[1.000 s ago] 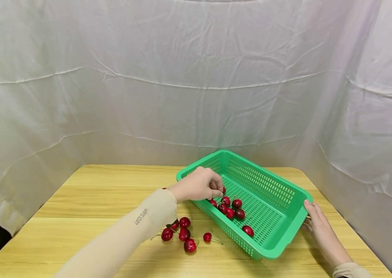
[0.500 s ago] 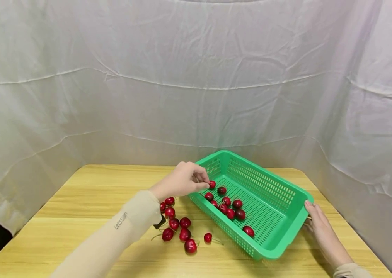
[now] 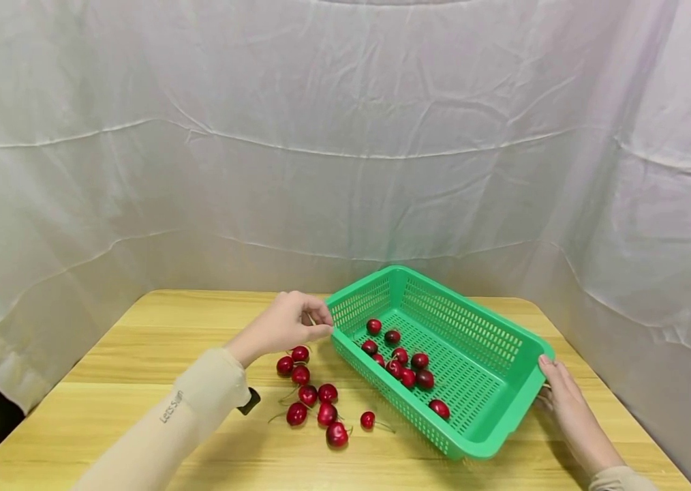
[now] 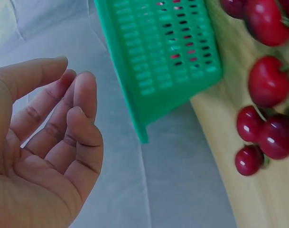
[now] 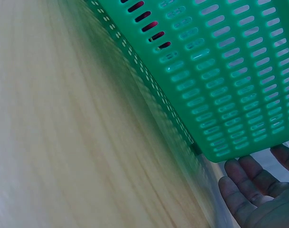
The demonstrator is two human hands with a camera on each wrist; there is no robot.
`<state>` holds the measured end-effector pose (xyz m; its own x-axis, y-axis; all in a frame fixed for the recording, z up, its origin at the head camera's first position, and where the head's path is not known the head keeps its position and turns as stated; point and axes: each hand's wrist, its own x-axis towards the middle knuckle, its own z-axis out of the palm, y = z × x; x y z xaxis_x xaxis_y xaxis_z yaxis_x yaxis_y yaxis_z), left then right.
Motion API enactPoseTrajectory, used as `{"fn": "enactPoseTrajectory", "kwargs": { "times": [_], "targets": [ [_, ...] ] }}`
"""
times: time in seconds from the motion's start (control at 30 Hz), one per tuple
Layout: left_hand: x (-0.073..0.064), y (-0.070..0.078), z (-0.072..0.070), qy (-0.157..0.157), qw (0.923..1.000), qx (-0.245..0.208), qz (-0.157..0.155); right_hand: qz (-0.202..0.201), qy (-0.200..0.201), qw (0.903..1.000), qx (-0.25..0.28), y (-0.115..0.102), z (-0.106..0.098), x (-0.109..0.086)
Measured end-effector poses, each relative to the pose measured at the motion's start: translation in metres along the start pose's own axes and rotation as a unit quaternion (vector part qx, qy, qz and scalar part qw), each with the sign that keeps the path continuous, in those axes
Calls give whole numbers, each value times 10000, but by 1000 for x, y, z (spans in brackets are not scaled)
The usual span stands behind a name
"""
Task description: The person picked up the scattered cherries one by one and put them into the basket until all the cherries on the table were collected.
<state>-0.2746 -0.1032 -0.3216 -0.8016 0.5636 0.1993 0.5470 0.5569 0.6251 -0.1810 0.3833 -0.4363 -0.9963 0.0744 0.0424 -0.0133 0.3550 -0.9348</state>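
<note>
My left hand [image 3: 287, 324] is in the air just left of the green plastic basket [image 3: 474, 308]. Its fingers are loosely bent, and the left wrist view shows nothing between thumb and fingertips [image 4: 86, 95]. My right hand [image 3: 569, 409] holds the basket's near right end, thumb over the rim and fingers beneath; these fingers show against the underside in the right wrist view. Several dark red cherries [image 3: 419, 361] lie on the basket's slotted floor, mostly along its left side. Other cherries [image 3: 336, 435], some with stems, are grouped on the table below my left hand.
One small cherry [image 3: 367, 420] with a long stem sits between the group and the basket. The wooden table [image 3: 155, 354] ends at pale cloth curtains [image 3: 345, 191] at the back and sides. A dark band [image 3: 250, 401] is on my left wrist.
My left hand has come out of the basket and moved left, leaving a cherry behind in it. More table cherries now show. The right hand and basket have stayed about the same.
</note>
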Motion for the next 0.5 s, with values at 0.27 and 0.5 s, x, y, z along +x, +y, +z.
{"fn": "enactPoseTrajectory", "kwargs": {
  "times": [0.27, 0.5],
  "targets": [
    [-20, -21, 0, -200, 9995, 34, -233, 16, -17, 10000, -16, 1, 0, 0],
    [-42, -38, 5, -486, 9983, -158, -281, 100, -31, 9999, -23, 0, 0, 1]
  ]
}}
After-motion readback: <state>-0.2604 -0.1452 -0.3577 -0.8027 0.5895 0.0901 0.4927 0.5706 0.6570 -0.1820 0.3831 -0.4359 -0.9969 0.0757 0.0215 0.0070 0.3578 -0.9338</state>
